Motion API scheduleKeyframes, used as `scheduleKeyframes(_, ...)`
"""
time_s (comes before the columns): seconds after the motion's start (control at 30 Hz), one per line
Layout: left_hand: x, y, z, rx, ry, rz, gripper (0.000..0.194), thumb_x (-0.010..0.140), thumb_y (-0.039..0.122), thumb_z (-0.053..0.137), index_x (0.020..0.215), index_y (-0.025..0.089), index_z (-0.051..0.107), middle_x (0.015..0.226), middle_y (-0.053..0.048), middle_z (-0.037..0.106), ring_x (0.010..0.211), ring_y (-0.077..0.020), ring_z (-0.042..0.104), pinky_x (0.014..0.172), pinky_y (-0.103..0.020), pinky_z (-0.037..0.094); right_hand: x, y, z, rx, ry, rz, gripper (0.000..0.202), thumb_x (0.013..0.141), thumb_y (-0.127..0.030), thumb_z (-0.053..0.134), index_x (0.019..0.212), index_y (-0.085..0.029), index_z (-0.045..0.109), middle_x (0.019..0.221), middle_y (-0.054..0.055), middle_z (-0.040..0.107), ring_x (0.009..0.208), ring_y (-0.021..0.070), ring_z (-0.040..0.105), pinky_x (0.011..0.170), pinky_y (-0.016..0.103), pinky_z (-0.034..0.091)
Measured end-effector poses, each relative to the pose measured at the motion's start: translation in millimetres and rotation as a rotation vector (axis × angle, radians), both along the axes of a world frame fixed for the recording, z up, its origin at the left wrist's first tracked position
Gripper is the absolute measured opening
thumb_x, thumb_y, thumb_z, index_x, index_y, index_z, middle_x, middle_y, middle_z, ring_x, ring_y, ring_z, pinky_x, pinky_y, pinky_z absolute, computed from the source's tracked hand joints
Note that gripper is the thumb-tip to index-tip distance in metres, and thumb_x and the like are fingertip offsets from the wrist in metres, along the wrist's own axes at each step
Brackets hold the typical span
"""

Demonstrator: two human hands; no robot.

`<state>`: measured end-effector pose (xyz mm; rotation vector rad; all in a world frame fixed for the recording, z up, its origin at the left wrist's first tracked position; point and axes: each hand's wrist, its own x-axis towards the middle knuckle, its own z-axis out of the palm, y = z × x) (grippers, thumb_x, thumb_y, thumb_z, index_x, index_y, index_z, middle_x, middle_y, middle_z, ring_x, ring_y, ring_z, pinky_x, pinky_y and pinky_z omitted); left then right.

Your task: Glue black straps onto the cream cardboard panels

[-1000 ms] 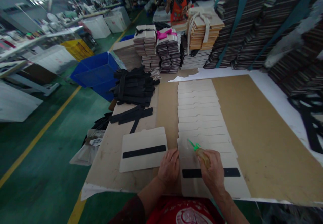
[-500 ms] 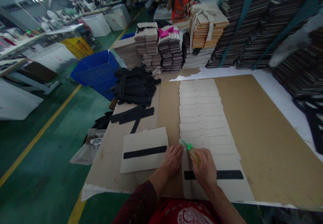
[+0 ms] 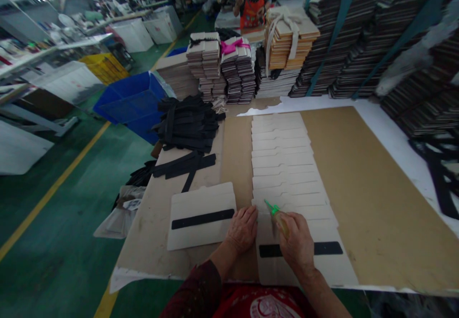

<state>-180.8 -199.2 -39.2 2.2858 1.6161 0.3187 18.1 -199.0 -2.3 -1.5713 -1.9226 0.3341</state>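
My right hand (image 3: 297,241) is wrapped round a glue bottle (image 3: 283,225) with a green nozzle. The nozzle tip points at the overlapped beige panels (image 3: 283,161), near their left edge; whether it touches cannot be made out. These panels lie in a long stepped row. Across the nearest one runs a black strip (image 3: 328,248), partly hidden under my right hand. My left hand (image 3: 242,229) rests flat, fingers stretched forward, at the row's left edge. Beside it lies a separate beige panel (image 3: 201,196) with its own black strip (image 3: 202,219).
Loose black strips (image 3: 184,166) and a larger black pile (image 3: 188,123) lie at the table's left. Tied panel stacks (image 3: 204,64) stand along the back. A blue bin (image 3: 129,98) is beyond the left edge. Another person in an orange apron (image 3: 253,12) stands behind.
My right hand and the glue bottle have moved slightly right, taking the nozzle tip away from the row's left edge. My left hand stays by that edge. The whole view has shifted a little.
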Motion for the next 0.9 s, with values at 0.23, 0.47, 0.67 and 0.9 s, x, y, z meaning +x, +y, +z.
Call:
scheduleKeyframes(0.23, 0, 2, 0.3, 0.035, 0.005, -0.004, 0.039, 0.096, 0.024, 0.042, 0.133, 0.019, 0.052, 0.139, -0.008, 0.056, 0.12, -0.0262, 0.047, 0.103, -0.047, 0.042, 13, 0, 6.7, -0.014, -0.034, -0.082, 0.018, 0.096, -0.029, 0.05, 0.108, -0.022, 0.06, 0.101, 0.009, 0.059, 0.094, 0.0237, 0.054, 0.081, 0.038, 0.051)
scheduleKeyframes(0.47, 0, 2, -1.3, 0.047, 0.019, 0.002, 0.039, 0.095, 0.023, 0.044, 0.132, 0.02, 0.053, 0.138, -0.008, 0.056, 0.12, -0.0259, 0.048, 0.102, -0.047, 0.042, 13, -2, 6.1, -0.035, -0.036, -0.04, 0.018, 0.096, -0.026, 0.049, 0.108, -0.022, 0.061, 0.1, 0.009, 0.059, 0.094, 0.0236, 0.055, 0.08, 0.037, 0.051)
scheduleKeyframes(0.67, 0, 3, -0.6, 0.056, 0.023, -0.003, 0.038, 0.096, 0.024, 0.044, 0.132, 0.019, 0.054, 0.137, -0.008, 0.057, 0.119, -0.0262, 0.048, 0.102, -0.046, 0.043, 22, -1, 3.9, -0.028, -0.046, -0.128, 0.018, 0.096, -0.03, 0.049, 0.106, -0.022, 0.061, 0.1, 0.009, 0.059, 0.093, 0.024, 0.055, 0.079, 0.038, 0.051)
scheduleKeyframes(0.9, -1, 3, -2.5, 0.062, 0.03, -0.014, 0.04, 0.095, 0.024, 0.043, 0.134, 0.019, 0.052, 0.137, -0.008, 0.057, 0.119, -0.0269, 0.049, 0.102, -0.047, 0.044, 28, 1, 5.9, -0.026, -0.069, -0.124, 0.018, 0.095, -0.027, 0.048, 0.106, -0.023, 0.061, 0.101, 0.009, 0.059, 0.094, 0.0234, 0.055, 0.079, 0.037, 0.05)
